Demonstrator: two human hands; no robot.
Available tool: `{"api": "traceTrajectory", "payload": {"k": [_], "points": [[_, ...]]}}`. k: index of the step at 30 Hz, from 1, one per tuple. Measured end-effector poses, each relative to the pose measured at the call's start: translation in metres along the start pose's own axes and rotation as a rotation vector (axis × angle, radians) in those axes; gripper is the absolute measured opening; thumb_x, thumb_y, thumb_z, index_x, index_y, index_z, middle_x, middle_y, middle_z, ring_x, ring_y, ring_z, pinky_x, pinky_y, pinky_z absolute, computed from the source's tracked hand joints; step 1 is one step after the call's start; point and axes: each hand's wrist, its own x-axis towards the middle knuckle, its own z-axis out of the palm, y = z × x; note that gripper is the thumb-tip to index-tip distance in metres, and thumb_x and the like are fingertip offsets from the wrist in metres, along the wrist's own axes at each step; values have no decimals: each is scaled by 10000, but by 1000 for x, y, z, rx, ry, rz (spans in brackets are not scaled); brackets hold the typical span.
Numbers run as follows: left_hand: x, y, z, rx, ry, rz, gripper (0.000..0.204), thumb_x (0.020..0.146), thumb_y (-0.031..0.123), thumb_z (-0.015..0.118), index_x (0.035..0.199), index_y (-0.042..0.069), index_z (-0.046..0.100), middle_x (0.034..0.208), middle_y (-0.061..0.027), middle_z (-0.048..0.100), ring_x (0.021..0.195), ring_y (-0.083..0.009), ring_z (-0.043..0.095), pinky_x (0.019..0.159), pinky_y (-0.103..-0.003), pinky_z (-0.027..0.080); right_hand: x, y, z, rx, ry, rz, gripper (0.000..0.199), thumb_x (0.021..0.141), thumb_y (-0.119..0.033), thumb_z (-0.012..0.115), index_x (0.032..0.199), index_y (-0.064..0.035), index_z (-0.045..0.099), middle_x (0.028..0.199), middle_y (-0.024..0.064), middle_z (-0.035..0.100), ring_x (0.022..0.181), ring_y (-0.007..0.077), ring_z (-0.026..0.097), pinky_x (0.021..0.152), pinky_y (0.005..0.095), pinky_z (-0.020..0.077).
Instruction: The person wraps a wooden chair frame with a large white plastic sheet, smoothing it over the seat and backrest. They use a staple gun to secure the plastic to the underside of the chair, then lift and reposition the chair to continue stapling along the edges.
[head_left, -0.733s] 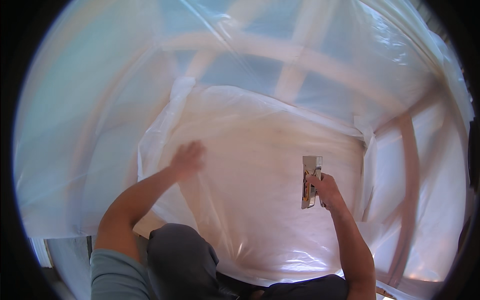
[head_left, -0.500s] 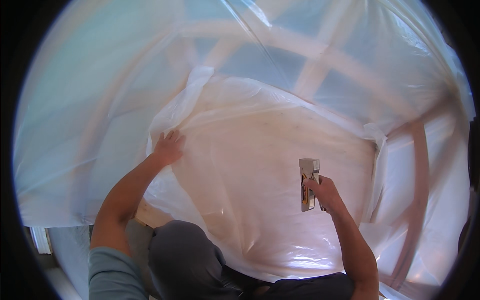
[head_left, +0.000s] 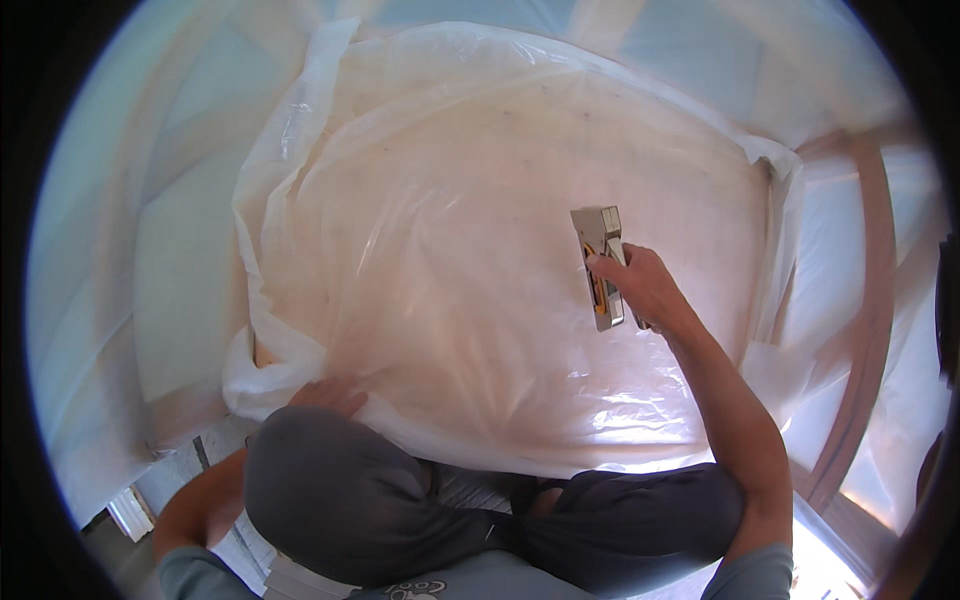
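My right hand (head_left: 655,285) is wrapped round a metal staple gun (head_left: 598,232), held upright over the right half of a translucent plastic sheet (head_left: 440,300). Through the sheet shows a broad, pale wood-coloured surface. My left hand (head_left: 335,396) lies low on the sheet's near left part, its visible fingers stretched out flat. My raised knee hides the rest of that hand. Along the left side, the sheet's loose edge (head_left: 255,230) is bunched and folded, and a bit of bare wood (head_left: 263,356) peeks out at the near left corner.
More translucent plastic hangs all round, with wooden framing (head_left: 868,300) showing through at the right. My knees in dark trousers (head_left: 335,495) press close to the sheet's near edge. Grey boards (head_left: 235,560) and a white slatted piece (head_left: 130,515) lie at lower left.
My left hand has come down from the sheet's left edge to its near left corner, beside my knee. The view has shifted; my right hand still grips the staple gun.
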Motion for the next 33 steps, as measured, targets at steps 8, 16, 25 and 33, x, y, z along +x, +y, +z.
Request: {"api": "traceTrajectory", "payload": {"k": [8,16,25,33], "points": [[-102,-1,78,-224,-118,-452,455,831,287,667,1240,98,608,1233,-168,579,1139,-339,568,958,-463,448,10,18,2,-45,-20,-56,494,845,-434,620,920,54,625,772,108,619,675,188,563,630,372,464],[-14,25,21,-629,606,-472,416,842,293,637,1209,97,628,1177,-170,622,1115,-346,587,956,-446,448,-5,-3,-1,80,-85,-84,432,857,-307,620,1042,83,633,891,103,655,805,167,584,756,339,483],[13,-27,67,-105,714,-742,659,896,381,614,1456,84,435,1517,-186,384,1409,-362,344,1151,-546,224,-7,-8,0,110,-84,-55,416,868,-292,611,1044,85,636,922,114,663,845,177,602,809,342,486],[-23,-49,78,237,635,-941,635,863,223,589,1437,3,426,1504,-204,394,1327,-372,450,1099,-484,355,-4,-12,-4,-96,-36,-85,464,837,-427,628,885,34,623,754,143,632,711,206,606,677,398,488]]}}
